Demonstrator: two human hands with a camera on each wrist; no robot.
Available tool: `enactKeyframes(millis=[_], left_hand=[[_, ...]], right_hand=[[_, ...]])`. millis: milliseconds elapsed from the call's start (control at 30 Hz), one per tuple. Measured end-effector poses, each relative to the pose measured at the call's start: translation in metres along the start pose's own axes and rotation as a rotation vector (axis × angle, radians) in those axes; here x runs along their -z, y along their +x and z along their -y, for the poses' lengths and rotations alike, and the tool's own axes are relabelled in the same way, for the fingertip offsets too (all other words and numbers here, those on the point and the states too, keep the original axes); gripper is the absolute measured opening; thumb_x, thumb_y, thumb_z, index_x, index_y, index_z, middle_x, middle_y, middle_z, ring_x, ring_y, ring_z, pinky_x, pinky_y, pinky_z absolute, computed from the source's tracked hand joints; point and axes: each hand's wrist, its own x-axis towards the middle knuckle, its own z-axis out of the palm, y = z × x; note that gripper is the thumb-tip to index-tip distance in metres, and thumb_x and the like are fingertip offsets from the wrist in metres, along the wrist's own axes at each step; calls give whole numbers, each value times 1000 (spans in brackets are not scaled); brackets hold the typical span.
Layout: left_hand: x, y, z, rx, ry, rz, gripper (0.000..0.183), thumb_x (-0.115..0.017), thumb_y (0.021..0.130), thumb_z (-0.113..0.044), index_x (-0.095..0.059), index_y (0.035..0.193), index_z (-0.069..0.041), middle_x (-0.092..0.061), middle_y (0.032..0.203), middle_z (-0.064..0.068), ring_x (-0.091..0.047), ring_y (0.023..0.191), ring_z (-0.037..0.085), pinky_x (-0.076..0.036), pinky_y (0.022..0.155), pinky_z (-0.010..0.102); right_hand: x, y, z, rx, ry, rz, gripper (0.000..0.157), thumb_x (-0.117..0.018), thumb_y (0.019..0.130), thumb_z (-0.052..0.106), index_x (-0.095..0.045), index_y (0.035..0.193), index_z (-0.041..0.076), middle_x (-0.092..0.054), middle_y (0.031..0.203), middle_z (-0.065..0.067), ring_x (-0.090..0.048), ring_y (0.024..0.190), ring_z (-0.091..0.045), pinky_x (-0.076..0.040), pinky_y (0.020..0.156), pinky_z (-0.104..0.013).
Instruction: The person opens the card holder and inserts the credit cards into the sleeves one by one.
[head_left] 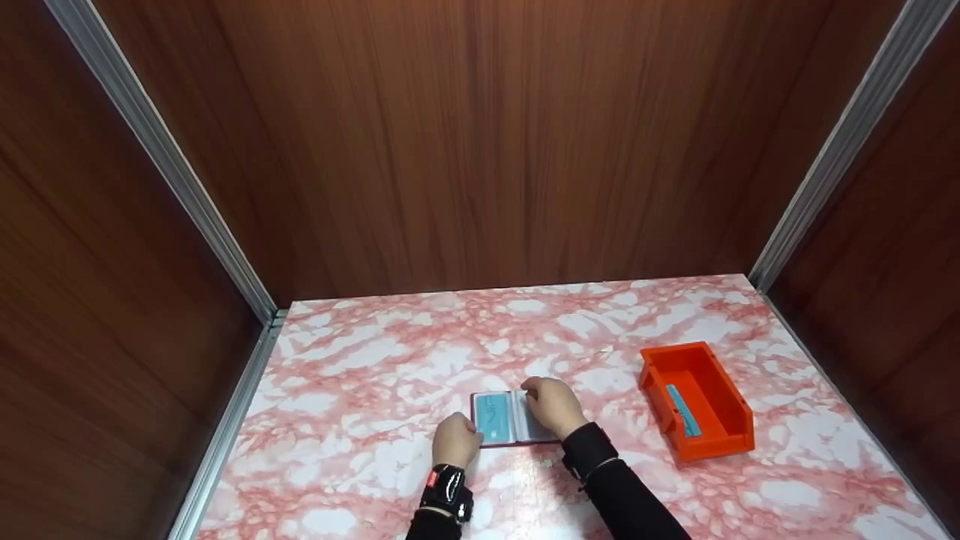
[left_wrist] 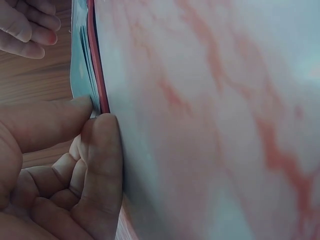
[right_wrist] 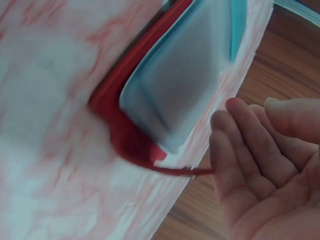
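A red-covered card holder [head_left: 513,418] lies spread on the table, a teal card [head_left: 493,420] showing in its left clear sleeve. My left hand [head_left: 455,441] pinches the holder's left edge; in the left wrist view, thumb and index finger meet at the red cover [left_wrist: 98,60] and its stacked sleeves. Over the right-hand page is my right hand [head_left: 555,407]. In the right wrist view its fingers are loosely bent, the thumb [right_wrist: 295,117] apart from them. A thin red strap [right_wrist: 175,171] reaches from the cover to these fingers. Clear sleeves [right_wrist: 175,75] stand raised and blurred.
To the right stands an orange bin [head_left: 716,390] with a teal strip-like piece [head_left: 683,410] along its left inner side. The table [head_left: 360,390] has a red and white marbled top. Wood-grain panels [head_left: 465,150] and metal rails [head_left: 161,142] enclose it.
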Motion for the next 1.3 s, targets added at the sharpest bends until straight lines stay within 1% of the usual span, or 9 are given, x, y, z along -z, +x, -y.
enactKeyframes(millis=[100,233,367,500,700,867,1033,1300], left_hand=[[0,0,0,-2,1,1,15,-75,69,-4,-61,70,-6,-60,67,5,-59,65,27,-48,64,42],[1,1,0,4,-4,3,17,-77,69,-4,-60,70,-6,-60,67,4,-59,65,26,-48,65,41],[1,1,-1,12,-3,8,18,-78,70,-5,-60,70,-6,-60,67,4,-59,65,27,-48,65,42],[1,2,0,15,1,10,18,-78,70,-5,-60,71,-6,-60,67,4,-59,65,26,-48,65,42],[-1,1,2,-10,-11,-14,17,-75,68,-4,-58,69,-8,-58,65,3,-58,63,26,-47,62,41],[-2,1,3,-17,-13,-20,17,-75,67,-4,-58,69,-8,-58,65,3,-57,63,26,-47,62,41],[-3,1,3,-10,-16,-14,18,-76,67,-4,-59,69,-7,-58,65,3,-57,63,26,-47,63,41],[-3,1,4,-14,-6,-18,17,-76,67,-4,-59,68,-7,-59,65,3,-58,63,25,-47,63,41]], right_hand=[[1,-1,-3,12,-43,-16,11,-67,85,-2,-73,95,-1,-72,90,-14,-68,84,-36,-53,76,-48],[2,-2,-6,-7,-75,-19,11,-66,87,-2,-73,94,0,-72,90,-15,-68,85,-36,-53,76,-47],[3,-3,-10,-16,-84,-15,12,-64,87,-2,-73,95,0,-72,89,-16,-68,85,-36,-53,76,-47],[0,-4,-14,4,-94,-25,12,-64,87,-4,-72,94,0,-71,88,-16,-68,82,-36,-54,74,-47],[-1,-6,-17,27,-81,-49,11,-65,86,-6,-72,94,-1,-71,88,-16,-68,83,-36,-54,74,-47],[-2,-7,-18,20,-92,-34,11,-65,87,-5,-72,95,-2,-71,88,-17,-68,83,-36,-54,74,-47],[-3,-8,-18,15,-115,-9,13,-64,87,-5,-72,96,-1,-71,89,-17,-68,84,-36,-53,74,-47],[-6,-10,-18,29,-154,-5,12,-63,88,-3,-72,94,1,-71,86,-16,-68,82,-35,-53,73,-47]])
